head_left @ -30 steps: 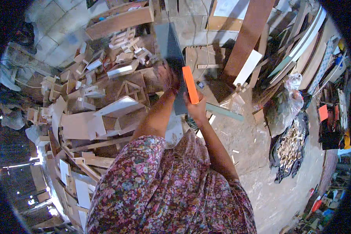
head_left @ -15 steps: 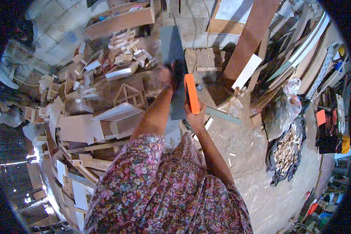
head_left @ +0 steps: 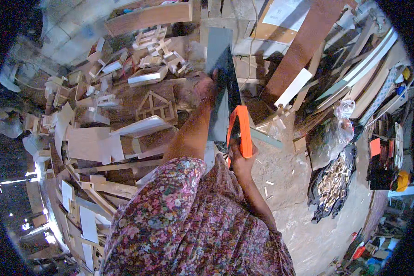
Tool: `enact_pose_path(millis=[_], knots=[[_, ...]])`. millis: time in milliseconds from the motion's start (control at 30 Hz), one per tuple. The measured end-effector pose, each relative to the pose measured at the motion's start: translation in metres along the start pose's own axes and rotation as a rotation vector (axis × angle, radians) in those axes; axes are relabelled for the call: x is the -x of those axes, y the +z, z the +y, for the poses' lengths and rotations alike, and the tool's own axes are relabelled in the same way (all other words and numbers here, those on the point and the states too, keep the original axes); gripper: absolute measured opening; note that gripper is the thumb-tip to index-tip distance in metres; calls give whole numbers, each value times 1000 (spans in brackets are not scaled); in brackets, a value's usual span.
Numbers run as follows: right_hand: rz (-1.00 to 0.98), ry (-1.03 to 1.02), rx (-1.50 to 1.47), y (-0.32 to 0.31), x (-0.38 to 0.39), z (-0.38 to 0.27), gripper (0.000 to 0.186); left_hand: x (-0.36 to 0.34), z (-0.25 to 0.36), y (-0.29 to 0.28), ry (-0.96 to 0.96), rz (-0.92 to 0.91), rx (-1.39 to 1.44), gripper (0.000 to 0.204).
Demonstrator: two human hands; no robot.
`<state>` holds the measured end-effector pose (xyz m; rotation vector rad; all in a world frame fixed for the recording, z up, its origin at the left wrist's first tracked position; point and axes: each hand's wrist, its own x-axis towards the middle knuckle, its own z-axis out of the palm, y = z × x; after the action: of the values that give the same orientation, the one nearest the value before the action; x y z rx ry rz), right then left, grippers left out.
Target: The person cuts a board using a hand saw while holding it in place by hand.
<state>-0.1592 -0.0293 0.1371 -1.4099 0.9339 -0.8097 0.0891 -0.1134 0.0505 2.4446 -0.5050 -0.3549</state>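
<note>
My right hand [head_left: 242, 160] is closed round the orange handle of a handsaw [head_left: 245, 133]. The dark blade runs away from me along the right side of a long grey-green board [head_left: 217, 120]. Whether its teeth sit in the wood cannot be made out. My left hand [head_left: 206, 88] presses on the board's left edge, partly in shadow, with its fingers bent over the top face. Whatever holds the board up from below is hidden.
Left of the board lie a small wooden frame [head_left: 155, 110], a pale panel [head_left: 88, 143] and many offcuts. At the right, a brown plank [head_left: 303, 50] leans beside stacked boards. A black bag [head_left: 332, 184] with wood scraps lies on the floor.
The saw's handle has come back toward me and to the right, with more dark blade showing. My left hand stays on the board. The whole view has shifted slightly.
</note>
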Motion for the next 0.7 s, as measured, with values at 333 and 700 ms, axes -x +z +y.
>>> enact_pose_path(millis=[333, 700], knots=[[7, -165, 50, 12, -9, 0, 15, -6, 0, 12, -25, 15, -1, 79], [-97, -287, 197, 9, 13, -4, 12, 9, 1, -9, 44, 485, -250, 79]])
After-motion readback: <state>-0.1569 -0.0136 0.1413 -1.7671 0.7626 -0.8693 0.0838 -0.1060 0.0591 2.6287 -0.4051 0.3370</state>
